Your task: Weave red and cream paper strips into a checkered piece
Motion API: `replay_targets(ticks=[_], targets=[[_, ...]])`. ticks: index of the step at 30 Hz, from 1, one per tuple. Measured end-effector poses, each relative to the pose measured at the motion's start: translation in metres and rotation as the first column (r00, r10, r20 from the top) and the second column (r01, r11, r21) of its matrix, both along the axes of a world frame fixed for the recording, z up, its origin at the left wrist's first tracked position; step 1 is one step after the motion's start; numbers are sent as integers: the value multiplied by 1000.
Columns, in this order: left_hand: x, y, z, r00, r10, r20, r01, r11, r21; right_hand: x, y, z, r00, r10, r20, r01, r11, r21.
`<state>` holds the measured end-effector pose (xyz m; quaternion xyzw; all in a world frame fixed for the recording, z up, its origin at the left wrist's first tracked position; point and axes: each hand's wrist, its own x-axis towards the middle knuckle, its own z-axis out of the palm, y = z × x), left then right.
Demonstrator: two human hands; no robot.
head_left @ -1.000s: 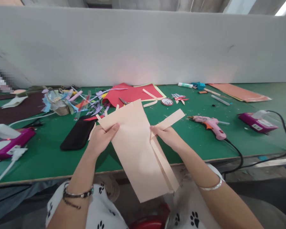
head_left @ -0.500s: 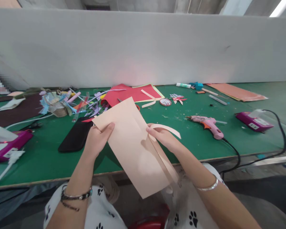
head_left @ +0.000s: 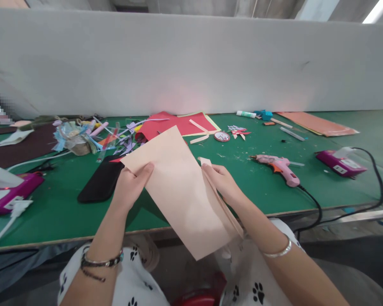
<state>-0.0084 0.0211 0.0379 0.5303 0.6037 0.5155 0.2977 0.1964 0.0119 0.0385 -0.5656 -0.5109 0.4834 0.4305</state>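
Observation:
A large peach paper sheet [head_left: 181, 187] is held at a slant over the table's front edge, its lower corner hanging above my lap. My left hand [head_left: 132, 187] pinches its upper left edge, thumb on top. At the sheet's right edge, my right hand [head_left: 221, 180] is closed on a narrow peach paper strip [head_left: 206, 162], whose short end pokes up past the fingers. The strip runs down along the sheet's edge; whether it is still joined to the sheet I cannot tell. A black phone-like slab [head_left: 100, 182] lies beside my left hand.
A pink glue gun [head_left: 279, 165] with a cord lies to the right, near a purple power adapter [head_left: 340, 163]. Red paper [head_left: 169, 123], peach strips and a small round dish [head_left: 221, 136] lie behind. Purple scraps [head_left: 126, 144] and another purple adapter [head_left: 15, 191] are left.
The strip's free end, curling out to the right over my right hand before, now stands short above the fingers. My right hand has shifted slightly right; the sheet's lower end moved right a little.

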Motion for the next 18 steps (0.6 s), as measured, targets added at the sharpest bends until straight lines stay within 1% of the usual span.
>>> replay_targets(ticks=[2, 4, 6, 9, 11, 13, 15, 18], targets=[[1, 2, -3, 989, -63, 131, 73, 995, -68, 0, 0, -2, 999, -37, -12, 38, 999, 16], [3, 2, -5, 961, -137, 242, 173, 976, -135, -1, 1, -3, 997, -73, -15, 74, 997, 39], [6, 1, -7, 937, -186, 295, 239, 959, -154, -1, 1, -4, 995, -96, -11, 97, 993, 62], [10, -1, -8, 935, -213, 284, 250, 963, -97, 0, 2, -5, 995, -100, 7, 100, 993, 62], [11, -1, -9, 939, -225, 260, 246, 968, -51, 2, 3, -6, 996, -86, 19, 85, 995, 54], [9, -1, -9, 937, -238, 255, 254, 967, -33, 4, 4, -6, 997, -65, 40, 62, 997, 54], [8, -1, -9, 924, -257, 284, 277, 960, -31, 6, 4, -7, 997, -51, 63, 47, 997, 61], [7, -1, -9, 892, -265, 366, 292, 956, -21, 6, 4, -6, 997, -41, 69, 36, 997, 64]])
